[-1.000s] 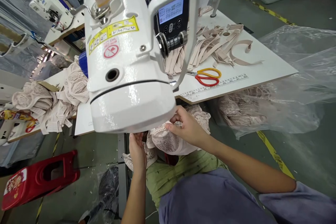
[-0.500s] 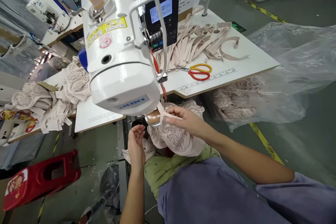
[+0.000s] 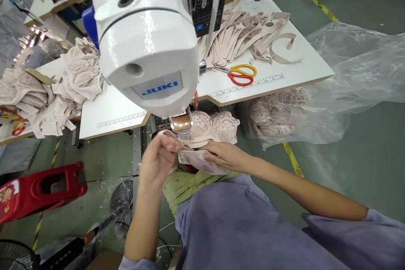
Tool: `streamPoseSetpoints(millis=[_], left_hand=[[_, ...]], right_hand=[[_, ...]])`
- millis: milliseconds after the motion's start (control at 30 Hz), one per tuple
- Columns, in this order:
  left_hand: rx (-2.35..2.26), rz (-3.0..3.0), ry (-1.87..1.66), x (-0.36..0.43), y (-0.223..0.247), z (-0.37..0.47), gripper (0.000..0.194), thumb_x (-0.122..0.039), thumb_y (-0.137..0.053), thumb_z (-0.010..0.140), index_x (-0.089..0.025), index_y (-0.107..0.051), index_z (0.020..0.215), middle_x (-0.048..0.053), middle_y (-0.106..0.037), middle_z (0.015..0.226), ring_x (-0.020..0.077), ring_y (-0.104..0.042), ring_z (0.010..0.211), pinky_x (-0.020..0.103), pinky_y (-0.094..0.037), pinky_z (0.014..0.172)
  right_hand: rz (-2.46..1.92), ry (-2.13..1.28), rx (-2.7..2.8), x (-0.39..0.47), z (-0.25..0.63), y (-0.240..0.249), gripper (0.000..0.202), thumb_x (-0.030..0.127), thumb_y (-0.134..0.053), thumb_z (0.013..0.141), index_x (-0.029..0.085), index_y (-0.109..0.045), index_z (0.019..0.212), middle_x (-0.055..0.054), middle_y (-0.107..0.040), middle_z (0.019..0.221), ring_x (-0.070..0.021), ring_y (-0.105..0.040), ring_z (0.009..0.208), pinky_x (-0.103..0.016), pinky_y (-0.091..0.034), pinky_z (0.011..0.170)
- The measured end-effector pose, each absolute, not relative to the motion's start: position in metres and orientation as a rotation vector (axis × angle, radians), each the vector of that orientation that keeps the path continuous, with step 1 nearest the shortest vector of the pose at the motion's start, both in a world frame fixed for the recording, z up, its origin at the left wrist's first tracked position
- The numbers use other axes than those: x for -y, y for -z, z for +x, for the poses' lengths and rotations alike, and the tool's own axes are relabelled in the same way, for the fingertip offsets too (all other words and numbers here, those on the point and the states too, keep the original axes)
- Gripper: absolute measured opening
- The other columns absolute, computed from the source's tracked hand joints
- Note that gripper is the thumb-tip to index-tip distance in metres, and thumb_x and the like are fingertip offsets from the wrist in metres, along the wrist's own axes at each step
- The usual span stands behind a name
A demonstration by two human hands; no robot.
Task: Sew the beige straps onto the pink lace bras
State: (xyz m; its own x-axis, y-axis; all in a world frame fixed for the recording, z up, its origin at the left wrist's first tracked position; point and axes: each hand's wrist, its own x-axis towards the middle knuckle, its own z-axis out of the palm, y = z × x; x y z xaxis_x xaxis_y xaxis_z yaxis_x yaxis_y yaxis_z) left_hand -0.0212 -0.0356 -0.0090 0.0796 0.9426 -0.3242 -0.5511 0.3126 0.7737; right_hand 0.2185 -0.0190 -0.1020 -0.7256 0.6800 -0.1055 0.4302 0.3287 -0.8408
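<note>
Fingers (image 3: 171, 144) (left and right) gripping lace garment (image 3: 204, 133); clear bag (image 3: 351, 74) holds beige lacework (image 3: 274, 114).

I am holding the cupped beige lace garment (image 3: 222, 126) before the white rounded sewing machine (image 3: 148, 46); red-and-yellow looped metal scissors (image 3: 233, 68) are lying to the machine's right.

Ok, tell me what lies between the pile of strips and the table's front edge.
In the head view, the scissors lie there, with a ruler scale nearer the edge.
</note>
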Motion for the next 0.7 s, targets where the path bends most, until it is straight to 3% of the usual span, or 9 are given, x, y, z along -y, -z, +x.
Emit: streamPoseSetpoints(millis=[100,167,333,433,500,567,633,700], left_hand=[[-0.874,0.428,-1.414,0.036,-0.013,-0.085,0.02,-0.02,-0.057,0.097,-0.018,-0.057,0.077,-0.008,-0.057,0.059,0.0093,-0.059,0.059,0.03,-0.054,0.075],[-0.791,0.317,-1.577,0.038,-0.021,-0.129,0.02,-0.015,-0.051,0.099,-0.019,-0.05,0.079,-0.01,-0.058,0.059,0.0068,-0.056,0.055,0.027,-0.051,0.07],[-0.926,0.236,-1.834,0.048,-0.01,-0.213,0.033,-0.023,-0.026,0.108,-0.021,-0.044,0.081,-0.012,-0.057,0.058,0.0056,-0.053,0.053,0.024,-0.046,0.064],[-1.053,0.166,-1.91,0.056,0.009,-0.248,0.039,-0.026,-0.016,0.109,-0.02,-0.045,0.083,-0.012,-0.054,0.053,0.0042,-0.049,0.048,0.021,-0.043,0.059],[-1.107,0.11,-1.926,0.06,0.022,-0.263,0.04,-0.026,-0.015,0.109,-0.019,-0.043,0.08,-0.011,-0.052,0.051,0.0032,-0.047,0.044,0.019,-0.041,0.055],[-1.141,0.075,-1.94,0.062,0.034,-0.266,0.039,-0.026,-0.018,0.109,-0.019,-0.042,0.079,-0.012,-0.048,0.048,0.003,-0.042,0.04,0.018,-0.038,0.051],[-1.162,0.056,-1.935,0.062,0.045,-0.251,0.033,-0.026,-0.03,0.108,-0.019,-0.044,0.079,-0.012,-0.043,0.047,0.0039,-0.036,0.036,0.019,-0.033,0.045],[-1.196,0.095,-1.83,0.06,0.056,-0.215,0.024,-0.026,-0.048,0.102,-0.018,-0.049,0.079,-0.012,-0.037,0.046,0.0046,-0.03,0.035,0.02,-0.026,0.041]], right_hand=[[-0.989,-1.196,2.52,0.02,0.233,0.125,0.048,0.045,-0.028,0.105,0.018,-0.066,0.094,-0.008,-0.065,0.083,-0.0203,-0.059,0.076,-0.032,-0.042,0.069],[-0.948,-1.189,2.535,0.021,0.242,0.129,0.048,0.045,-0.028,0.105,0.019,-0.067,0.094,-0.007,-0.063,0.08,-0.0199,-0.058,0.076,-0.032,-0.041,0.07],[-0.964,-1.641,2.135,0.017,0.256,0.115,0.039,0.052,-0.046,0.1,0.023,-0.073,0.101,-0.007,-0.067,0.104,-0.0192,-0.063,0.096,-0.031,-0.048,0.084],[-1.161,-1.704,1.905,0.017,0.26,0.115,0.039,0.056,-0.053,0.095,0.024,-0.074,0.099,-0.008,-0.067,0.117,-0.023,-0.063,0.111,-0.033,-0.049,0.092],[-1.314,-1.635,1.845,0.02,0.261,0.122,0.04,0.057,-0.051,0.095,0.023,-0.072,0.099,-0.008,-0.069,0.113,-0.0236,-0.065,0.105,-0.034,-0.051,0.086],[-1.462,-1.488,1.76,0.026,0.261,0.132,0.039,0.056,-0.05,0.096,0.024,-0.067,0.107,-0.006,-0.07,0.098,-0.0207,-0.066,0.086,-0.032,-0.051,0.074],[-1.563,-1.24,1.588,0.031,0.257,0.141,0.041,0.055,-0.054,0.093,0.024,-0.058,0.118,-0.004,-0.068,0.089,-0.0192,-0.063,0.075,-0.031,-0.049,0.064],[-1.6,-1.016,1.478,0.034,0.249,0.145,0.04,0.053,-0.059,0.09,0.023,-0.055,0.117,-0.005,-0.067,0.089,-0.0195,-0.062,0.076,-0.03,-0.047,0.062]])
